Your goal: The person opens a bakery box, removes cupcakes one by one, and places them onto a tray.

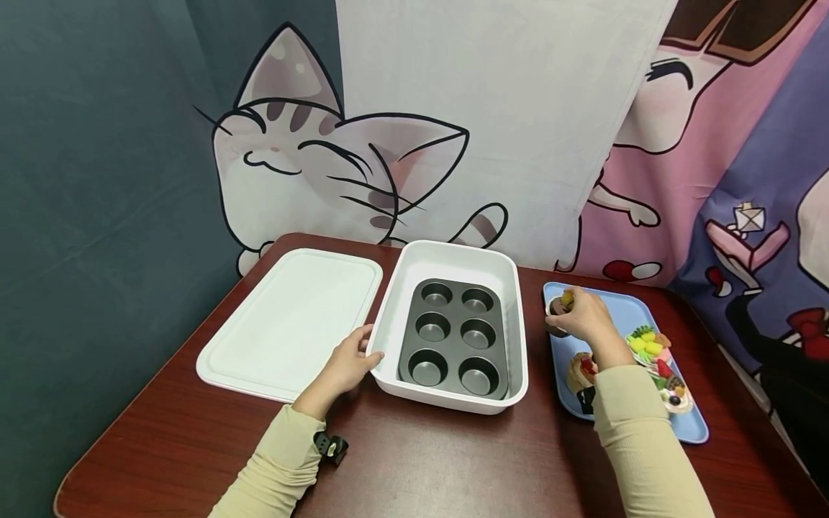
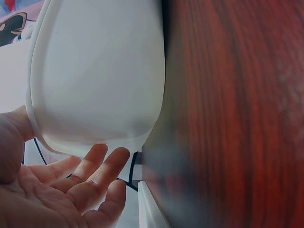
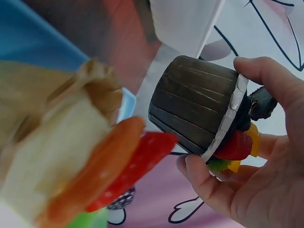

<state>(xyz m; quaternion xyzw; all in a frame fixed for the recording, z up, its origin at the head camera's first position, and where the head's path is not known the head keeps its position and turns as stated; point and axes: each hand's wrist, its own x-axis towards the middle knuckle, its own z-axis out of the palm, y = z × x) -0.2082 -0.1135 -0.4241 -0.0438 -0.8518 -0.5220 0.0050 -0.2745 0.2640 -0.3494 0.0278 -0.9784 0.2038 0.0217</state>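
Observation:
My left hand holds the near left corner of a white plastic bin, thumb over the rim and fingers against the outer wall. Inside the bin lies a dark grey muffin pan with several round cups, all bare. My right hand pinches a cupcake by its upper edge, over the far left part of a light blue tray. That cupcake has a dark brown pleated wrapper and red, yellow and green fruit-like toppings. Nearer on the tray, partly behind my right arm, sits another cupcake in a lighter wrapper.
More fruit-topped cupcakes stand along the tray's right side, partly covered by my forearm. A white lid lies flat left of the bin. All rest on a dark red-brown wooden table, with a printed cloth hanging behind.

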